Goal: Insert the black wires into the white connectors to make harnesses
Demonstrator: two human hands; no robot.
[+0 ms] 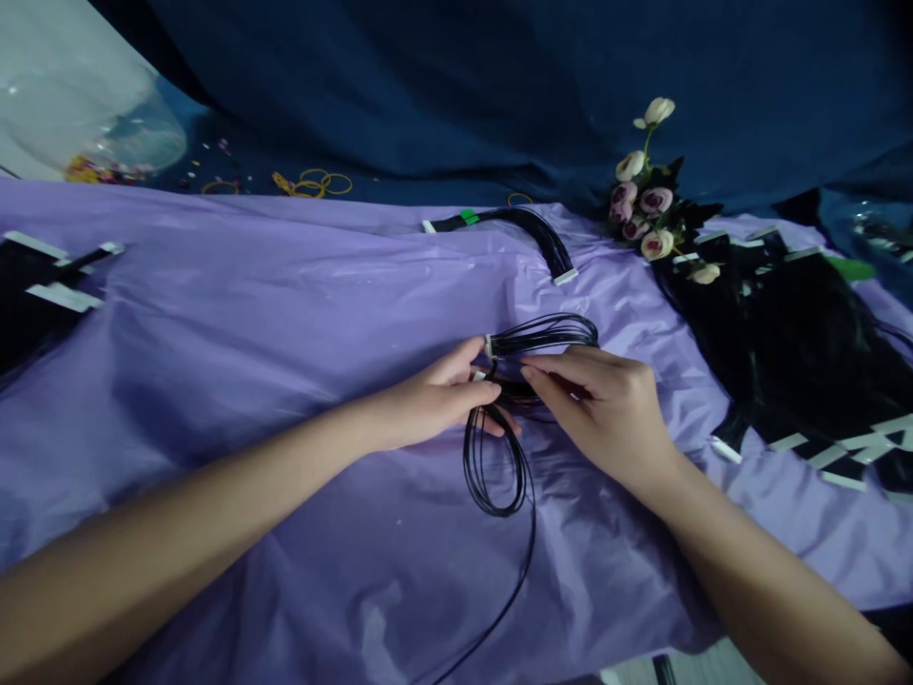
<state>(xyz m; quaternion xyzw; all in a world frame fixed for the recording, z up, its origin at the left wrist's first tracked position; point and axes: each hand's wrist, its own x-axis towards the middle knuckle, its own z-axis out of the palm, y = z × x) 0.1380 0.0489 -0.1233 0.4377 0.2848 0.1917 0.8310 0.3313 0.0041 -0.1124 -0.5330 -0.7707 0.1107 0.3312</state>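
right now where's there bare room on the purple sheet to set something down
The widest bare stretch of purple sheet lies between the far-left black bundles and the left hand. Another is below the right hand in view, beside a trailing wire. Crowded: between the hands, with coiled wires, and far right, with a cable pile.
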